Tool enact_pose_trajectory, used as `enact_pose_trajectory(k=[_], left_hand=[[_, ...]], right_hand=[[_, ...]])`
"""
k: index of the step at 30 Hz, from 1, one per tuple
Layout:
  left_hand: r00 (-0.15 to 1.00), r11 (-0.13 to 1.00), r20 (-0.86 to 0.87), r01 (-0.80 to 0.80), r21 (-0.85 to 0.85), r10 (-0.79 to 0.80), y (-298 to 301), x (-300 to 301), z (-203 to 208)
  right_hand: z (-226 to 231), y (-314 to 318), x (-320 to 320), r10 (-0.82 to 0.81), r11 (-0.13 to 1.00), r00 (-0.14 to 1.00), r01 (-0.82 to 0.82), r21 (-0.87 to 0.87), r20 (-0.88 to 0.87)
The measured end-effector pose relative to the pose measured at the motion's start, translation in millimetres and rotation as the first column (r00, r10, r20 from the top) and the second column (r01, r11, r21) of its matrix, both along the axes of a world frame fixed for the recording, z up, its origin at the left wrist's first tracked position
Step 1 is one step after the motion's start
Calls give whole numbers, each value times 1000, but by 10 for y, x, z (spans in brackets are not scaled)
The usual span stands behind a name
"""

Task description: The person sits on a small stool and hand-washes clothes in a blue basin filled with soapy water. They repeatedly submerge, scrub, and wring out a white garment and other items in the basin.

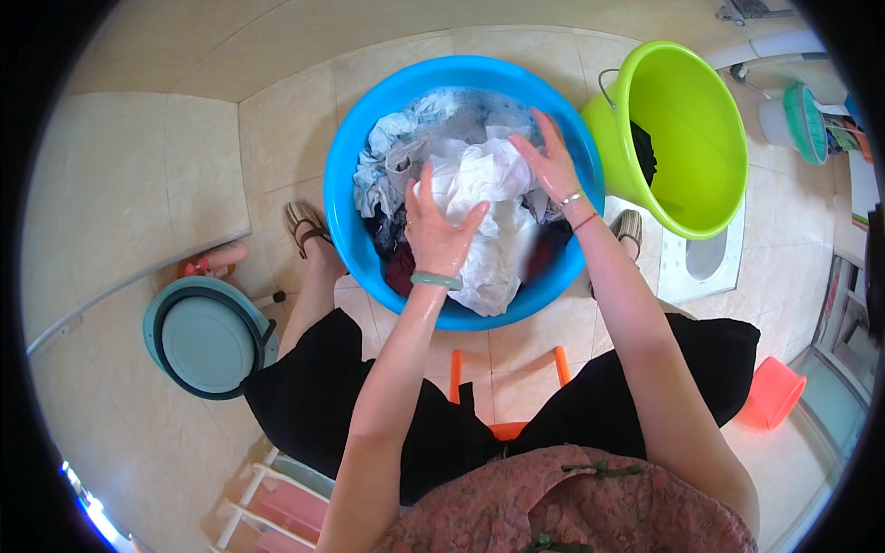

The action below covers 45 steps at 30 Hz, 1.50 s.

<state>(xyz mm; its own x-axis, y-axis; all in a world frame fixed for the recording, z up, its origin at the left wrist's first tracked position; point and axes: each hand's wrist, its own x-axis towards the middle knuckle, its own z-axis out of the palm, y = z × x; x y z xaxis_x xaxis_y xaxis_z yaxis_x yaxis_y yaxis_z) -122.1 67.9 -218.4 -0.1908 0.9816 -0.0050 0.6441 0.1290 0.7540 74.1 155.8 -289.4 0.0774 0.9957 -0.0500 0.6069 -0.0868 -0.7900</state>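
Observation:
A bunched white cloth (493,249) lies on top of the laundry in a large blue basin (344,184). My left hand (435,230) rests at the cloth's left side, fingers spread and thumb apart, with a green bangle at the wrist. On its right side my right hand (550,166) has its fingers apart against the cloth's upper edge. Neither hand grips it. Pale blue clothes (376,175) fill the basin's left side, and dark red cloth (399,269) shows below them. Soapy water (475,111) shows at the far side.
A lime-green bucket (701,138) with a dark cloth (643,152) inside stands right of the basin, by a white floor fixture (705,258). Teal basins (207,341) sit at left. A coral container (772,394) lies at right. Orange stool legs (455,376) show between my knees.

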Motion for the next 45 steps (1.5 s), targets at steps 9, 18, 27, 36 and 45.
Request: enact_pose_trajectory(k=[9,18,27,36,45], left_hand=[[822,980,560,-181,84,104,402,-190,-268],[991,990,135,-33,137,15,556,224,-737],[971,978,230,-12,-210,61,1020,176,-1458],[995,932,99,7,-363,31,1212,65,-1596],[-17,821,822,-46,-569,569,485,231,-344]], right_hand=[[451,164,-113,99,988,995,-95,-118,29],[-242,275,-286,343,932,932,-353,82,115],[-974,524,-398,317,900,913,-204,-384,257],[-1660,662,-266,215,974,976,-216,63,32],[595,126,-454,280,891,952,-305,338,122]])
